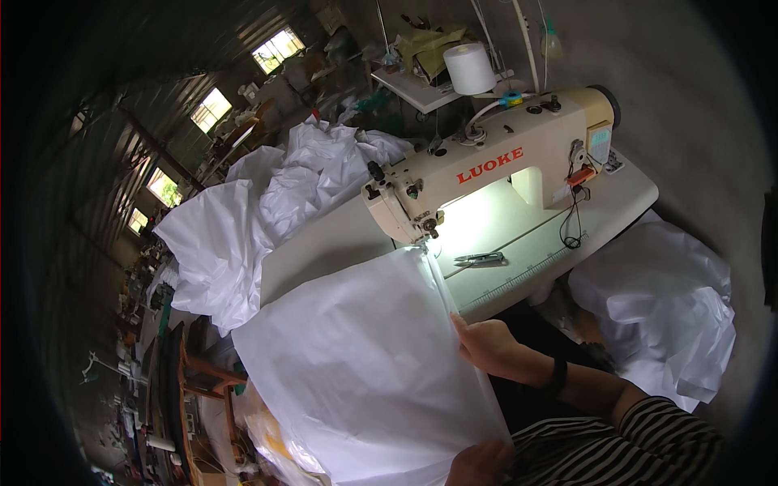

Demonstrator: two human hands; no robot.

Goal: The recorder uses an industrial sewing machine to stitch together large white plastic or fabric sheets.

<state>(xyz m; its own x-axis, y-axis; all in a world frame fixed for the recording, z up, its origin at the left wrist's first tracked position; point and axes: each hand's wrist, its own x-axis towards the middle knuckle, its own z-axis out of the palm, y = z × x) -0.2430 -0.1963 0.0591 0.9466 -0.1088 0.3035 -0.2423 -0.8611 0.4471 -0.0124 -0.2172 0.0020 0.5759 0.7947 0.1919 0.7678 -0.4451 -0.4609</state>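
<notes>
A large white fabric sheet hangs from the sewing machine bed toward me. Its right edge, which looks folded, runs up under the needle area of a cream sewing machine. My right hand, with a dark band at the wrist, pinches this edge just off the table's front. Lower down, at the bottom of the view, my left hand lies against the same sheet near its edge. It is dark and smeared, and its fingers are not clear. Small thread snips lie on the lit machine bed.
More white fabric is heaped to the left of the machine, and another white bundle sits at the right. A white thread cone stands behind the machine. A black cord hangs onto the table. At lower left is a wooden chair.
</notes>
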